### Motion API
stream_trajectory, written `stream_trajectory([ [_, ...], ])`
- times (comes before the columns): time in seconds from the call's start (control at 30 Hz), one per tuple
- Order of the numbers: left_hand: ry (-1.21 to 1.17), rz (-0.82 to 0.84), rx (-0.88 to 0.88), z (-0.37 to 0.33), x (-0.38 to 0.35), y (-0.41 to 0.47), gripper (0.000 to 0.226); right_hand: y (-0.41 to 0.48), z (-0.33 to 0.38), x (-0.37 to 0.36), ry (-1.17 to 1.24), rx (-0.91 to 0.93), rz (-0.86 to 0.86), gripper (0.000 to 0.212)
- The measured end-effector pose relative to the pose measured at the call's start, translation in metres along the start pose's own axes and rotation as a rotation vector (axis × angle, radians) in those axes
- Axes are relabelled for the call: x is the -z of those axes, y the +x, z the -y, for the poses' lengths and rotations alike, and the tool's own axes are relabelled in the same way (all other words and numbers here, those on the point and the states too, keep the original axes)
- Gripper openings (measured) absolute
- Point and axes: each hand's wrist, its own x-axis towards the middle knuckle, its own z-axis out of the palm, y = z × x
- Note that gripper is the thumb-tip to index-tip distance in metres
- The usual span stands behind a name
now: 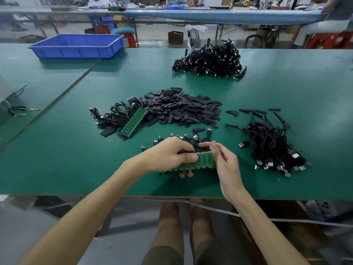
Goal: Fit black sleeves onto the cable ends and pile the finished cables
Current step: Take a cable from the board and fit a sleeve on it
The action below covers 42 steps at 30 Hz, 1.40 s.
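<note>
Gripping one green board strip (202, 162) just on the near side of the single heap of black sleeves (181, 109), the left hand (170, 155) curls round it with its thumb pressed on top. The right hand (226, 163) pinches the strip's right end. Short black cables fan from the strip toward the heap. A second green strip (133, 121) leans against the heap's left side, in a small cable bunch (111, 117). Two bigger piles lie nearby: the right cable pile (271, 146) and the far cable pile (210, 60) beyond the heap. One blue tray (76, 47) sits far beyond-left.
</note>
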Motion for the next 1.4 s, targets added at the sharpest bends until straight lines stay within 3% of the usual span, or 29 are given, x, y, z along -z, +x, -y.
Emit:
stream_trajectory([
  [0.13, 0.161, 0.029, 0.057, 0.009, -0.003, 0.008, 0.038, -0.001, 0.000, 0.003, 0.076, -0.006, 0.017, 0.035],
  [0.3, 0.289, 0.002, 0.132, 0.027, 0.006, 0.013, 0.035, -0.003, 0.001, 0.000, -0.036, 0.049, 0.103, 0.012],
  [0.5, 0.315, -0.167, 0.139, 0.034, 0.008, 0.015, 0.012, -0.001, -0.004, 0.000, -0.083, -0.007, 0.081, 0.018],
  [0.63, 0.466, -0.283, 0.011, 0.028, -0.006, 0.010, 0.015, 0.000, -0.007, -0.001, -0.156, -0.015, 0.043, 0.020],
  [1.0, 0.226, -0.463, 0.118, 0.018, -0.040, 0.009, 0.013, 0.000, -0.007, 0.001, -0.209, -0.046, 0.023, 0.008],
  [1.4, 0.263, -0.646, 0.184, 0.018, -0.064, 0.008, 0.016, -0.003, -0.004, -0.002, -0.332, 0.020, -0.004, 0.012],
])
